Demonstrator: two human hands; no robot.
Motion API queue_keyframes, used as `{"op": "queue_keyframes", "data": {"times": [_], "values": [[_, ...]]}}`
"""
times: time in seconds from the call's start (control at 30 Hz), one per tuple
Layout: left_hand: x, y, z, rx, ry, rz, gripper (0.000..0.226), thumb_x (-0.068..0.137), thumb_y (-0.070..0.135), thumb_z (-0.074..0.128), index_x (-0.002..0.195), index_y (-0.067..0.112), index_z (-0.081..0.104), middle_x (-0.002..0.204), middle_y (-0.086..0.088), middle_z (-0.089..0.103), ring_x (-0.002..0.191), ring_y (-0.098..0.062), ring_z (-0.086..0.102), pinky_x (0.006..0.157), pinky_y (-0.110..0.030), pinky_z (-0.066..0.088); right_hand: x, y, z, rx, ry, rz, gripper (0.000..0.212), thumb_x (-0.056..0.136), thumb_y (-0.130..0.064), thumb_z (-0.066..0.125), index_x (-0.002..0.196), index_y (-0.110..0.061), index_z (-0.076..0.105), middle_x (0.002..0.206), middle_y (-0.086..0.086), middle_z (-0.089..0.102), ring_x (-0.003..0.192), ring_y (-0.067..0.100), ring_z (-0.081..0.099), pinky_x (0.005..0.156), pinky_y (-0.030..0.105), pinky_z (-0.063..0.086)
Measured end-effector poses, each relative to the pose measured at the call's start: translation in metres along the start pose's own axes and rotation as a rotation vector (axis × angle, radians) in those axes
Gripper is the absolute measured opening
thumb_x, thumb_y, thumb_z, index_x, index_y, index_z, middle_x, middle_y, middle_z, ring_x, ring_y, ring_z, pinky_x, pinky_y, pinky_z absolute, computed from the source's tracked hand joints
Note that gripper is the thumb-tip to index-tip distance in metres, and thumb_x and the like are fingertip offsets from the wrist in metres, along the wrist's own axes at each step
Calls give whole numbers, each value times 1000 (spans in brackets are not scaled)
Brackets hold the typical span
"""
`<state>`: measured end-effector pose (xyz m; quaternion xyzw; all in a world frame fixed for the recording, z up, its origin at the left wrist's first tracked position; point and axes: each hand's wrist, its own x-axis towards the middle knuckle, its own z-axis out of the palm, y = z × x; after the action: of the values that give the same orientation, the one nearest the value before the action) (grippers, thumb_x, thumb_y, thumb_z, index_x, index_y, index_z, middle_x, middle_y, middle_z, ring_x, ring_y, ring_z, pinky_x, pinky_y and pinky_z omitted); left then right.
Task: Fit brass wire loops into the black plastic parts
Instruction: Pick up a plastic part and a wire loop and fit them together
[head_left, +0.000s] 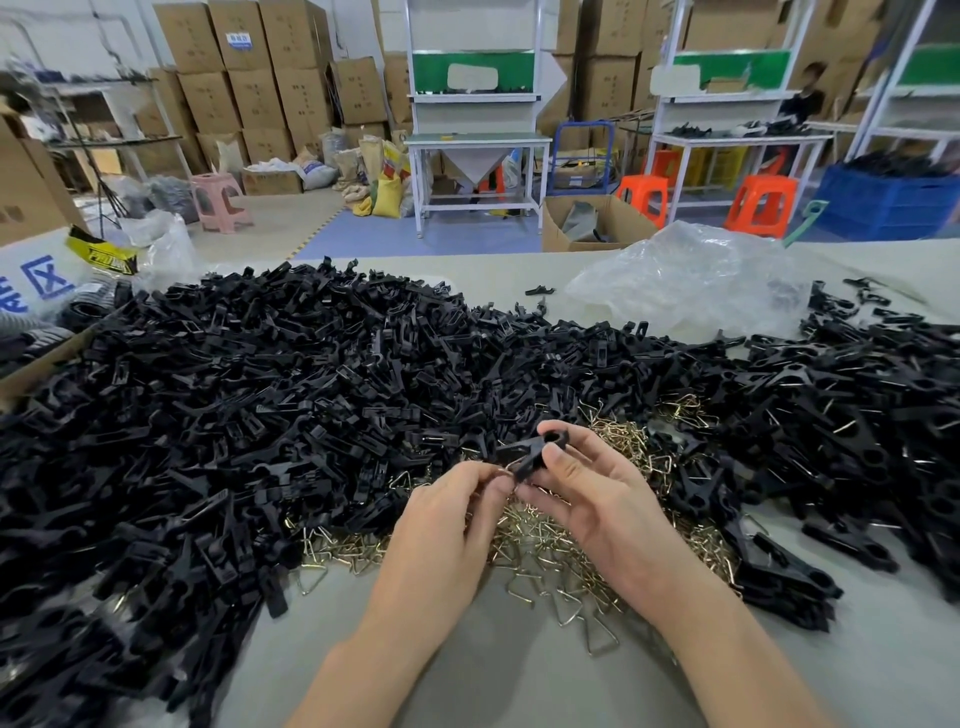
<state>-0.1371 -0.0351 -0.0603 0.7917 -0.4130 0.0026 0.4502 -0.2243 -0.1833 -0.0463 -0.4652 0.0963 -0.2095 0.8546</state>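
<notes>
Within right hand (597, 499), black plastic part (530, 453)

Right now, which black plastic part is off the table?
The black part gripped by the right hand, above the brass loops; every other lies in the piles.

Over the tabletop (467, 675), the right hand (597, 499) holds a black part (535, 452) between thumb and fingers. The left hand (447, 525) pinches a brass loop (506, 471) at the part's near end. Loose loops (545, 540) lie heaped beneath the hands, ringed by a broad pile (260, 405) of black parts. A crumpled clear bag (691, 280) lies beyond.
</notes>
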Motion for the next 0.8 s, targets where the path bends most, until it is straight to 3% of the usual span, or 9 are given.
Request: {"op": "queue_keyframes", "data": {"times": [0.13, 0.27, 0.47, 0.6, 0.67, 0.73, 0.8], "values": [[2, 5, 0, -183, 35, -61, 8, 95, 43, 60, 87, 41, 63, 79, 21, 66, 70, -1, 58, 64, -10, 41, 0, -4, 0, 105, 32, 25, 20, 84, -9, 70, 103, -12, 75, 100, 15, 74, 82, 21, 73, 70, 30, 62], [3, 7, 1, -283, 58, -82, 18, 95, 20, 68, 91, 38, 66, 84, 20, 69, 80, -1, 64, 71, -9, 43, 0, -8, -1, 178, 78, 48, 18, 81, -9, 70, 97, -12, 78, 97, 13, 74, 78, 19, 71, 66, 28, 62], [4, 7, -1, -417, 99, -155, 18, 99, 24, 61, 92, 41, 63, 86, 8, 69, 80, -23, 67, 75, -33, 54, 0, -13, -5, 234, 111, 49, 31, 80, -10, 72, 111, -6, 70, 90, 12, 73, 78, 21, 73, 68, 28, 62], [2, 10, -1, -425, 85, -145, 17, 102, 32, 51, 92, 37, 63, 86, 5, 69, 77, -24, 63, 73, -36, 51, 1, -12, -4, 171, 101, 65, 23, 82, -15, 71, 106, -14, 72, 95, 11, 73, 83, 24, 72, 73, 34, 62], [2, 11, -1, -427, 91, -155, 17, 102, 35, 51, 90, 36, 65, 82, 4, 69, 72, -23, 60, 65, -31, 50, 1, -12, -3, 135, 73, 74, 17, 85, -16, 70, 100, -18, 75, 105, 13, 74, 92, 28, 73, 77, 37, 61], [3, 12, 0, -445, 107, -171, 17, 100, 35, 55, 87, 35, 66, 75, 4, 68, 60, -12, 53, 55, -21, 43, 0, -10, -1, 134, 7, 90, 15, 88, -16, 68, 101, -19, 77, 112, 15, 73, 101, 31, 73, 81, 38, 60], [4, 13, 1, -462, 113, -184, 17, 99, 31, 59, 84, 31, 66, 70, 0, 64, 57, -7, 47, 53, -17, 39, -1, -9, 0, 155, -45, 97, 17, 91, -14, 67, 104, -18, 76, 115, 18, 72, 104, 32, 72, 84, 38, 60]]}}
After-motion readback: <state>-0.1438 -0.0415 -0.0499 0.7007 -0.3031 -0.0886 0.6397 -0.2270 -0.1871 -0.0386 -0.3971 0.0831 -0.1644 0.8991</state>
